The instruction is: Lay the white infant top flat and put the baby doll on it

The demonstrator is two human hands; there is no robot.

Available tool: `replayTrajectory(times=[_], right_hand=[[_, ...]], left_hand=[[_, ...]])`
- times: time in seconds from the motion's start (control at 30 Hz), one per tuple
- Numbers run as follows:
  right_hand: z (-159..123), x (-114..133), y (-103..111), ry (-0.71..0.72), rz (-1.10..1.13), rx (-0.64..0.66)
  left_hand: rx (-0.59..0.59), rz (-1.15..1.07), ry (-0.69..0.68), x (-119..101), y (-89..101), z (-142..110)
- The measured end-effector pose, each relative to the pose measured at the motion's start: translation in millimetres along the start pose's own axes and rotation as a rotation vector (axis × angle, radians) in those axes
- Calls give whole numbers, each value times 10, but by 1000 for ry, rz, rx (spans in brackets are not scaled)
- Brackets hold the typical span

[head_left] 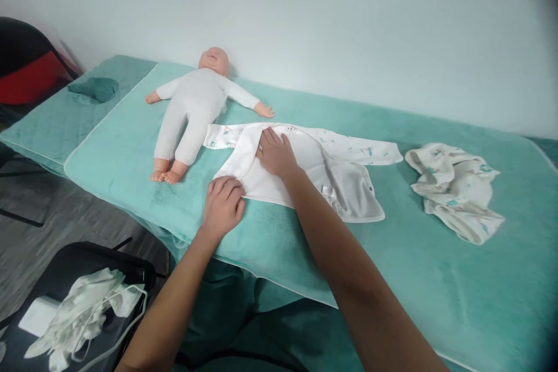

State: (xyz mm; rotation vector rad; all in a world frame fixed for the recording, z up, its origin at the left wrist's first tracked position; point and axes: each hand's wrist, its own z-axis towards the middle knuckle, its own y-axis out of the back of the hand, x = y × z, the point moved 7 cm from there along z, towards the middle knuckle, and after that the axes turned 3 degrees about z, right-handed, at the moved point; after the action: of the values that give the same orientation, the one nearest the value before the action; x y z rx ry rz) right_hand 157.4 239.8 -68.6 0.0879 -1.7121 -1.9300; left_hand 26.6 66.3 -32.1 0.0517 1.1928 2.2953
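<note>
A white baby shirt (270,180) with long printed sleeves lies spread open on the green bed cover, its plain inner side up. My right hand (275,152) rests on it near the neckline, fingers stretched out and palm down. At the shirt's lower left corner, my left hand (224,203) has its fingers bent over the cloth edge, covering that corner. Just beyond the left sleeve, a baby doll (194,104) in a white bodysuit lies on its back with arms spread.
A crumpled printed baby garment (455,189) lies on the right of the green bed (392,279). A white wall runs behind. At lower left, a black chair (82,253) carries a pale cloth bundle (82,308), a white cable and a white box (38,315). Another chair (30,70) stands far left.
</note>
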Motion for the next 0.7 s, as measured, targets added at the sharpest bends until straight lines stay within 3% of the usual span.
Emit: replayTrajectory(times=[0.13,0.33,0.57,0.7], right_hand=[[90,-81,40,85,23,27],[240,-253,200,197,235,44],[139,-458,317,-145,186,-177],[83,-563,322,-173,189,-182]], left_hand=[[11,0,-15,2,1,-12],[2,-10,-18,23,-2,-25],[-20,-13,15,62,-16,-30],[-24,-11,12,71,-11,-33]])
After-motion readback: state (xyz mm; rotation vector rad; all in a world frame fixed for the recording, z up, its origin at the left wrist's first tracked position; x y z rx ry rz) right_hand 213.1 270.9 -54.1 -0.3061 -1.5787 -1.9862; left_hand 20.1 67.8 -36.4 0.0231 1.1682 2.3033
